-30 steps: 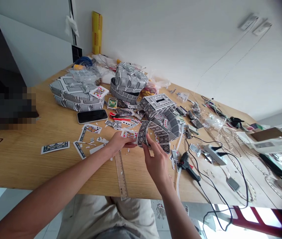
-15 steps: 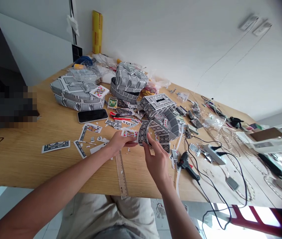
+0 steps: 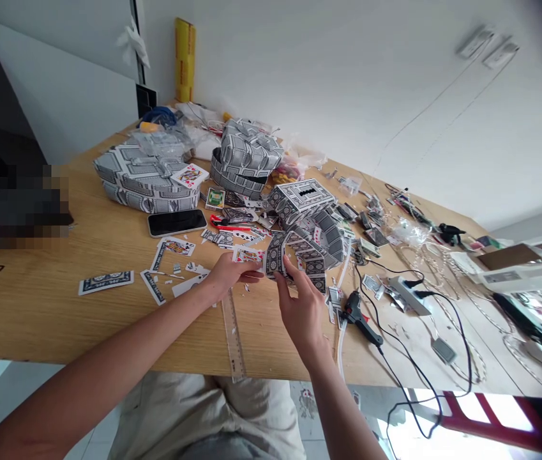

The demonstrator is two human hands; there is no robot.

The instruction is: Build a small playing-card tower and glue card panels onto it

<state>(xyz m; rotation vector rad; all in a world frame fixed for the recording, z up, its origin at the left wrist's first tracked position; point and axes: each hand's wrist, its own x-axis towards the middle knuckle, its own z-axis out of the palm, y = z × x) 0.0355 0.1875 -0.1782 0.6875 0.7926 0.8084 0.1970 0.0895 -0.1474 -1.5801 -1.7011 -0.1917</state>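
While both hands meet at the worktop's (image 3: 108, 319) near-centre, the left hand (image 3: 225, 275) pinches a red-faced playing card (image 3: 248, 256) and the right hand (image 3: 299, 306) pinches the near end of a curved strip of grey-patterned glued cards (image 3: 299, 246). Strip's long axis runs away & rightward from the right hand. Black glue gun (image 3: 359, 316) lies just right; clear ruler (image 3: 232, 332) lies between the forearms.
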